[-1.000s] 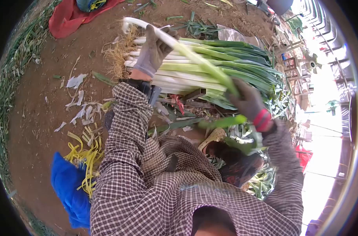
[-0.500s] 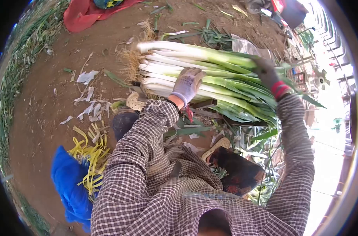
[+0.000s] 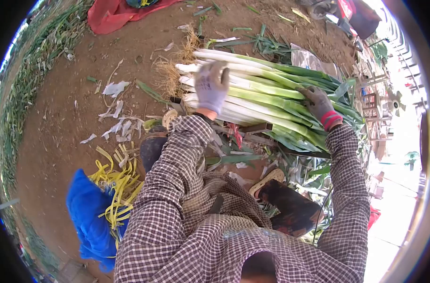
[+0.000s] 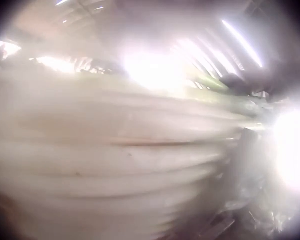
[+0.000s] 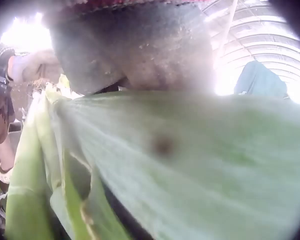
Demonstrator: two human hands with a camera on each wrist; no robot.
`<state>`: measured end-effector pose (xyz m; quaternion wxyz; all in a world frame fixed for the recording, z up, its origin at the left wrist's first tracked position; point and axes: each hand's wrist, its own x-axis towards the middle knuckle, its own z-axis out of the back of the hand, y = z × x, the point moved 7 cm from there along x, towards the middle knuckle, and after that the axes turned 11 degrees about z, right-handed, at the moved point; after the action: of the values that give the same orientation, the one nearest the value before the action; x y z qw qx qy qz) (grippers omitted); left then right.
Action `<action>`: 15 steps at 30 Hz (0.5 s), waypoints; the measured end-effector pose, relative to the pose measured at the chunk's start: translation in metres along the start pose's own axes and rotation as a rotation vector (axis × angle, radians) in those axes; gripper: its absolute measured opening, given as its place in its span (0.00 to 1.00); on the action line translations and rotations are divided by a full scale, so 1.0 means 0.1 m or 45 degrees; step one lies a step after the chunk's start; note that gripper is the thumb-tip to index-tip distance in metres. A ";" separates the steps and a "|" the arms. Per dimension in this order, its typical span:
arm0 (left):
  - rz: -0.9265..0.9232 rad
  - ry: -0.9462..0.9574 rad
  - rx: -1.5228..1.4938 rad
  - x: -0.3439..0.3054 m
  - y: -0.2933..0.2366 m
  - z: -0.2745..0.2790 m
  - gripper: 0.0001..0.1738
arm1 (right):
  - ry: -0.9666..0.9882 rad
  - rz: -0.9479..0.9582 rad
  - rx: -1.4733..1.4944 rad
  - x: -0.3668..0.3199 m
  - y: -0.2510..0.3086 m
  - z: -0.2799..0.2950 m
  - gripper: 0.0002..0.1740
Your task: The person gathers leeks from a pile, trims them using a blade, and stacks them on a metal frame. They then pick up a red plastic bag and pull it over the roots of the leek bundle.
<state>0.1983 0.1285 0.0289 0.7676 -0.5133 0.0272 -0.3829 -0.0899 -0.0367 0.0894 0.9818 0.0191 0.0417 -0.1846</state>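
A row of leeks lies side by side, white stems and roots to the left, green leaves to the right. My left hand, in a pale grey glove, is over the white ends near the roots, blurred, its thumb apart from the fingers. On the green part, my right hand rests in a darker glove with a red cuff, fingers extended. White stems fill the left wrist view, where the hand is out of sight. A broad leaf lies beneath my right hand in the right wrist view.
Yellow strips and a blue cloth lie at lower left. White scraps are scattered on the soil. A red sheet is at upper left. A dark bar end protrudes beside the leeks.
The leek held up earlier came down onto the row's far side. My left hand has moved along the stems toward the roots; my right hand has come down onto the leaves.
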 end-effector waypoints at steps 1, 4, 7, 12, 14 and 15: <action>-0.114 -0.126 0.343 0.04 -0.01 0.09 0.11 | 0.006 0.000 -0.025 -0.01 0.00 0.01 0.28; -0.208 0.143 0.514 -0.06 0.18 -0.17 0.14 | 0.090 -0.097 -0.085 -0.10 -0.10 0.00 0.27; -0.324 0.186 0.469 -0.16 0.27 -0.28 0.15 | 0.117 -0.148 -0.048 -0.19 -0.10 0.05 0.27; -0.351 0.217 0.517 -0.17 0.33 -0.38 0.17 | 0.049 -0.157 -0.039 -0.02 0.34 0.11 0.35; -0.363 0.255 0.526 -0.19 0.34 -0.39 0.17 | 0.023 -0.145 -0.213 0.03 0.47 -0.04 0.37; -0.373 0.272 0.532 -0.17 0.35 -0.39 0.18 | 0.021 -0.144 -0.264 0.05 0.50 -0.15 0.38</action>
<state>0.1885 0.1156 -0.0235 0.7860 -0.2990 -0.0463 -0.5390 -0.0681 0.0092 0.0755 0.9661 -0.0835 0.0698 -0.2343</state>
